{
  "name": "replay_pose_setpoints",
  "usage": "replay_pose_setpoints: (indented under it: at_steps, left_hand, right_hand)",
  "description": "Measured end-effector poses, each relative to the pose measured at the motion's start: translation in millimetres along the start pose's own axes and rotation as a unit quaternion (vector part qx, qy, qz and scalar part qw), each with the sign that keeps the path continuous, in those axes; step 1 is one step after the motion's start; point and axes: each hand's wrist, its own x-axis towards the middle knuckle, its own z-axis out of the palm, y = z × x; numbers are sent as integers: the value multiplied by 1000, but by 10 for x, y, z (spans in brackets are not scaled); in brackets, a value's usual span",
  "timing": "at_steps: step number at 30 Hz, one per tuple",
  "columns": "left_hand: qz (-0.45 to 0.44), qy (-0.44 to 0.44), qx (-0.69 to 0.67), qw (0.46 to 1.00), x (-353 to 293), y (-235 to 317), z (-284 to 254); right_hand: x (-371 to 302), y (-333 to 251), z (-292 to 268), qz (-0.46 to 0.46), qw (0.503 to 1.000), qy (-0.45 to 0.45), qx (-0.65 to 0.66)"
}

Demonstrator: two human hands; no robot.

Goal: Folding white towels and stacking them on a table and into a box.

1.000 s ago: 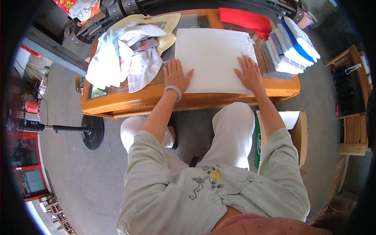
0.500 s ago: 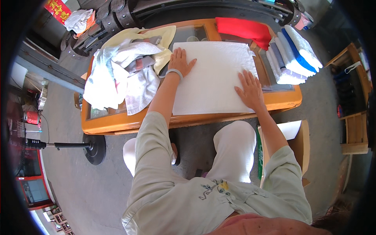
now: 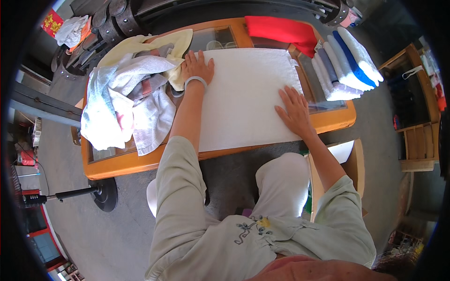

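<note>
A white towel (image 3: 243, 98) lies spread flat on the wooden table with glass panels (image 3: 136, 169), its near edge along the table's front. My left hand (image 3: 198, 69), with a pale band at the wrist, rests open on the towel's far left corner, fingers stretched away from me. On the towel's right side my right hand (image 3: 295, 112) lies flat and open, fingers slightly spread. Close to my left forearm is a loose heap of crumpled towels (image 3: 133, 93), white with pinkish and grey patches. A pale yellow cloth (image 3: 176, 42) lies behind and partly under that heap.
Folded white and blue towels (image 3: 344, 65) stand stacked at the table's right end. A folded red cloth (image 3: 281, 33) lies at the far edge. An open cardboard box (image 3: 354, 164) is below on the right. A fan's round base (image 3: 104, 194) stands on the floor at left.
The view has turned a little, so the table appears tilted and shifted left. Both hands stay flat on the towel in nearly the same places.
</note>
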Motion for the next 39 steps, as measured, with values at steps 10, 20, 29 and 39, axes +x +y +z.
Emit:
replay_pose_setpoints:
  at_steps: [10, 20, 29, 39]
  left_hand:
    - [45, 27, 47, 998, -30, 44, -47]
    - [34, -36, 4, 999, -41, 46, -102]
    - [13, -32, 7, 999, -34, 54, -50]
    - [20, -47, -4, 999, 14, 70, -111]
  right_hand:
    - [1457, -692, 766, -98, 994, 8, 50]
    - [1714, 505, 763, 80, 989, -69, -102]
    - [994, 541, 493, 86, 983, -31, -157]
    - [412, 122, 257, 8, 999, -17, -48]
